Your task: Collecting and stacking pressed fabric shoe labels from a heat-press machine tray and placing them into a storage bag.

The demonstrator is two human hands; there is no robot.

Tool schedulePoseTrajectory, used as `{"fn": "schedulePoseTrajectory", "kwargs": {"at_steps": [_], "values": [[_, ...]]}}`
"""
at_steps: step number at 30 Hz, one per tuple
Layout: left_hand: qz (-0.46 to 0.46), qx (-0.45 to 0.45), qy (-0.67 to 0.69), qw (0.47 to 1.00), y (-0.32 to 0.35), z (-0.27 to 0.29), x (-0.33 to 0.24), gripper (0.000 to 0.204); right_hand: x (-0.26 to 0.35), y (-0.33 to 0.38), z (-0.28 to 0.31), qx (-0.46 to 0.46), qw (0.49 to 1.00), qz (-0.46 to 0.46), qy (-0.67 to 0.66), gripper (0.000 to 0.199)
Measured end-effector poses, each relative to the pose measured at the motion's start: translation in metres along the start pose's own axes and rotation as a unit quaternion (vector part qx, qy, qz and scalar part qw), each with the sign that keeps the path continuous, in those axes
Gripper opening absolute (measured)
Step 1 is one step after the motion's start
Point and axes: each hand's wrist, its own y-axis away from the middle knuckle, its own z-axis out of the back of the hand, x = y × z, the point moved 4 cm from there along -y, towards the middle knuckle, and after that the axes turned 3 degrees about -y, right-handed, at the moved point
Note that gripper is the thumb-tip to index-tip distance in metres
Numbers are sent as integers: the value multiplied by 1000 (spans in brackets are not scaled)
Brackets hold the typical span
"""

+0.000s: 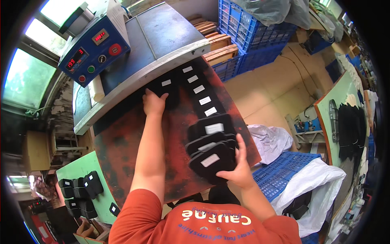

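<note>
My left hand [154, 102] reaches forward to the edge of the press, its thumb and fingers on the near side of a flat black pad [174, 91] with a small white label. The fingertips are partly lost against the black. On the right, my right hand [240, 168] grips the side of a stack of rounded black pads [211, 162], thumb over the near edge and fingers along the right side. The stack's pads overlap in steps, with white labels facing up. Beyond it, a row of overlapping black labelled pieces [199, 95] runs toward the press.
The worn red-brown board [134, 162] lies below the heat press's metal plate [162, 30]. Its blue control box [97, 46] stands at the upper left. Blue crates [258, 32] are behind right; a white sack [313, 183] is at lower right. Black pouches [79, 189] sit on a green table.
</note>
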Motion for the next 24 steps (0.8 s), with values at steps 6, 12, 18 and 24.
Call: {"fn": "schedulePoseTrajectory", "kwargs": {"at_steps": [6, 12, 18, 24], "values": [[237, 182, 513, 805, 47, 10, 20, 25, 20, 35, 59, -76, 978, -126, -149, 94], [82, -24, 158, 984, 59, 11, -11, 70, 22, 35, 72, -57, 989, -109, -81, 94], [153, 74, 263, 950, 32, 5, -15, 35, 8, 19, 73, -81, 934, -147, 317, 90], [194, 309, 574, 733, 155, 66, -51, 9, 19, 41, 92, -19, 985, -124, -118, 102]]}}
